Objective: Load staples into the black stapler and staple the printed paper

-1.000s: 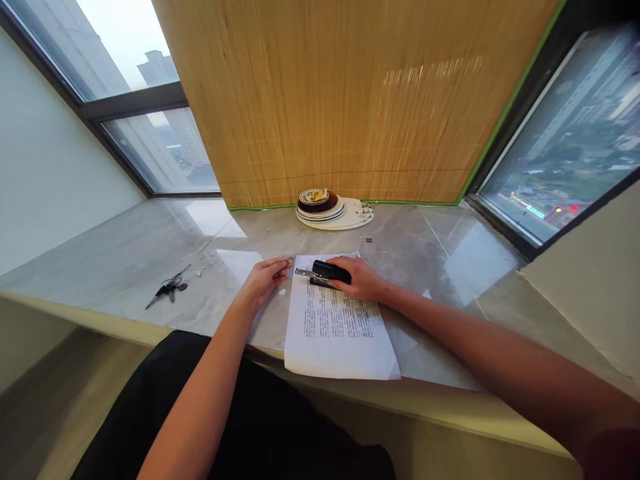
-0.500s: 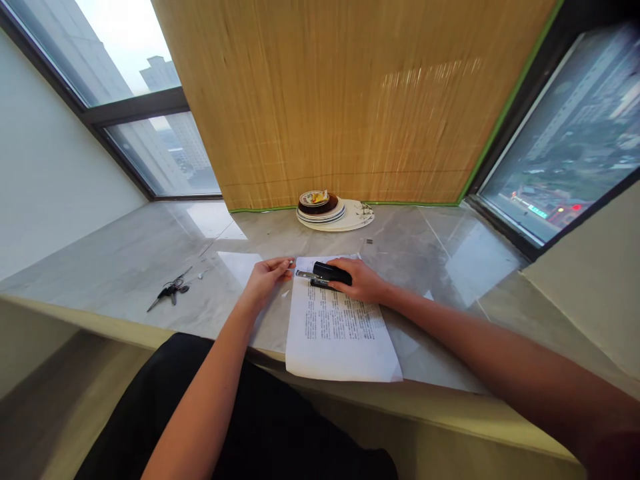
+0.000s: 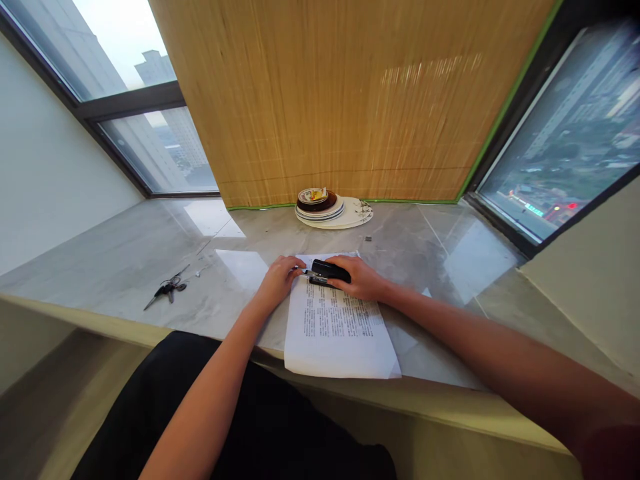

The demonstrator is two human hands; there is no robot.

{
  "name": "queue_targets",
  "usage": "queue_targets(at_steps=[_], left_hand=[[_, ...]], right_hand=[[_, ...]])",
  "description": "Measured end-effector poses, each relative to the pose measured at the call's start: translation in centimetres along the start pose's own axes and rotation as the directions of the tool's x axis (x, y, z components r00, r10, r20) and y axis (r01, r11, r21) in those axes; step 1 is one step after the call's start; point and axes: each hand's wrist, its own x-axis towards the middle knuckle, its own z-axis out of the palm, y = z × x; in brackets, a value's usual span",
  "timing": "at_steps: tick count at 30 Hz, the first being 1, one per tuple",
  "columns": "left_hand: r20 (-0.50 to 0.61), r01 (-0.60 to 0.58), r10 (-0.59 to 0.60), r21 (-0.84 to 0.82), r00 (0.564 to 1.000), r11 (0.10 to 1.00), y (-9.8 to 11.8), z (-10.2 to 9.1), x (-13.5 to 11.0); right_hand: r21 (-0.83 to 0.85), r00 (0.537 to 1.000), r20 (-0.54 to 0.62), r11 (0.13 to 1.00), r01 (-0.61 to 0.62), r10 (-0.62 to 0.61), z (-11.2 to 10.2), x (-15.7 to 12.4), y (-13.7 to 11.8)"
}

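A black stapler lies over the upper part of a printed paper sheet, its metal tray sticking out to the left. My right hand is wrapped round the stapler's right end and holds it. At the tray's left tip, my left hand is closed in a pinch, thumb and forefinger touching or almost touching the metal. What sits between those fingertips is too small and too covered to name. The sheet's lower end hangs slightly past the counter's front edge.
Keys lie on the grey counter at left, near a tiny white item. Stacked plates stand at the back before a bamboo blind. A small grey piece lies beyond the paper.
My left hand has moved right, from beside the paper's edge with a small thing pinched in it, to the stapler's metal tip. My right hand stays on the stapler.
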Motion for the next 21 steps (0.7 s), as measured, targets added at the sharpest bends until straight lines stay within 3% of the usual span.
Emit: queue_targets(at_steps=[9, 21], left_hand=[[0.024, -0.07, 0.068, 0.09, 0.997, 0.994, -0.5, 0.2, -0.1], [-0.013, -0.133, 0.134, 0.079, 0.991, 0.988, -1.3, -0.5, -0.4]], right_hand=[[-0.012, 1.0, -0.013, 1.0, 0.009, -0.009, 0.2, -0.1, 0.4], [-0.005, 1.0, -0.008, 1.0, 0.006, -0.006, -0.1, 0.0, 0.1]])
